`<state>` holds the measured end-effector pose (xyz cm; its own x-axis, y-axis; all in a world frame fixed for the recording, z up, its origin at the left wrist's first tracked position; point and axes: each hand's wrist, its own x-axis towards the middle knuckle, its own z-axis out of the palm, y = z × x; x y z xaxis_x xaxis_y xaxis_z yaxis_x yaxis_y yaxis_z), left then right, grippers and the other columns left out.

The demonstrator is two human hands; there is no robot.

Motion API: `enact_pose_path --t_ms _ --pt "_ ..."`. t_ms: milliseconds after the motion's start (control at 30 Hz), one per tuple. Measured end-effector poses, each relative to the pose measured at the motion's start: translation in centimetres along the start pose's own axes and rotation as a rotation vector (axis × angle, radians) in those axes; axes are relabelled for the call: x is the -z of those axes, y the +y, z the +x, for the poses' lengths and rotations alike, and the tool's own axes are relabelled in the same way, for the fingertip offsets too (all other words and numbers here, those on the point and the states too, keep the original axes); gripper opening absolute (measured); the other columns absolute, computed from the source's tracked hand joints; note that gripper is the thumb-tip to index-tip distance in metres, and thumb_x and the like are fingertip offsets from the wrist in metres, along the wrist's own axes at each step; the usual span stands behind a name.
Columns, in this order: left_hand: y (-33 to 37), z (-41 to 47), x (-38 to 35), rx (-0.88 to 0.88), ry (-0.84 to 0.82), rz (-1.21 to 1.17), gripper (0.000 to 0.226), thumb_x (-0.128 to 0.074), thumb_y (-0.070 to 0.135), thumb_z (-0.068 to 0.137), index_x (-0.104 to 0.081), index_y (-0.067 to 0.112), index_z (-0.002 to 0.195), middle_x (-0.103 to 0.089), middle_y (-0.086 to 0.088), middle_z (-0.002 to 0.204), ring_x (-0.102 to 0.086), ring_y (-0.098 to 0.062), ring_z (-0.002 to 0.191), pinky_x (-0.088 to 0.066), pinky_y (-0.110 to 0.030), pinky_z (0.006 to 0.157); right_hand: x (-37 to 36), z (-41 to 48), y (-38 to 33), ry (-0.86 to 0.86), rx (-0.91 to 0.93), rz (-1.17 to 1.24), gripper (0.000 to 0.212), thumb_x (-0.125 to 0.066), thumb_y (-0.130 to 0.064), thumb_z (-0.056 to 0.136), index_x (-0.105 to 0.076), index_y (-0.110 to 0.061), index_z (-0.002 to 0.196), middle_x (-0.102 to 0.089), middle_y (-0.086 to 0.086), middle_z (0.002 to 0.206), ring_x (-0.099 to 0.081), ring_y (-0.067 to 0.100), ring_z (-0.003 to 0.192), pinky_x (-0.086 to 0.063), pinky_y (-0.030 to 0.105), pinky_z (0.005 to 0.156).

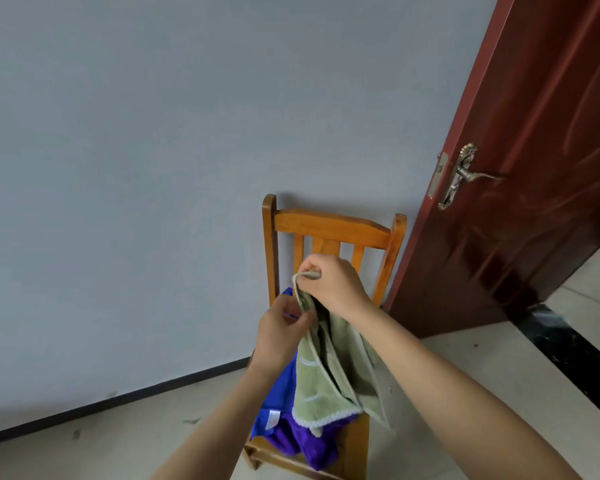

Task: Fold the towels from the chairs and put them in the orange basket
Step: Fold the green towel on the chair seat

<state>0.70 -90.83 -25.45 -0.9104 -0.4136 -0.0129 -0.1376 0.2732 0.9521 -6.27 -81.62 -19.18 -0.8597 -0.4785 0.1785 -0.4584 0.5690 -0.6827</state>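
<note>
We hold a pale green towel (329, 372) up in front of a wooden chair (333, 226) that stands with its back against the grey-blue wall (153, 168). Our right hand (333, 284) is closed around the top edge of the towel, fingers curled tight over a bunched corner of it, just in front of the chair's back slats. Our left hand (283, 336) sits lower and to the left, thumb and fingers pinched onto the towel's near edge, so both hands grip the same cloth close together. From the 2 grips the towel hangs down in loose folds, its white-trimmed lower hem draped over the chair seat. On that seat, beneath the hanging green towel, lie 2 more cloths: a bright blue towel (278, 403) with a small white label near its lower edge, and a purple towel (305, 445) bunched at the front of the seat and spilling a little over it. Whether the green towel's hem actually rests on the purple one or just hangs in front of it we cannot quite tell from this angle. To the right a dark red door (534, 168) stands open, with a metal lever handle (465, 176), and pale floor tiles (465, 358) run beneath the chair.
</note>
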Motion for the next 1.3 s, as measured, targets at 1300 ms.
enact_pose_path --t_ms 1300 --pt "-2.1 9.6 9.7 0.03 -0.726 -0.064 0.051 -0.089 0.05 0.035 -0.059 0.017 0.06 -0.056 0.009 0.054 -0.051 -0.003 0.053 -0.042 -0.013 0.056 7.1 -1.6 6.1 -0.617 -0.415 -0.051 0.029 -0.077 -0.016 0.072 -0.068 0.003 0.093 -0.066 0.003 0.076 -0.061 0.012 0.069 -0.048 0.026 0.064"
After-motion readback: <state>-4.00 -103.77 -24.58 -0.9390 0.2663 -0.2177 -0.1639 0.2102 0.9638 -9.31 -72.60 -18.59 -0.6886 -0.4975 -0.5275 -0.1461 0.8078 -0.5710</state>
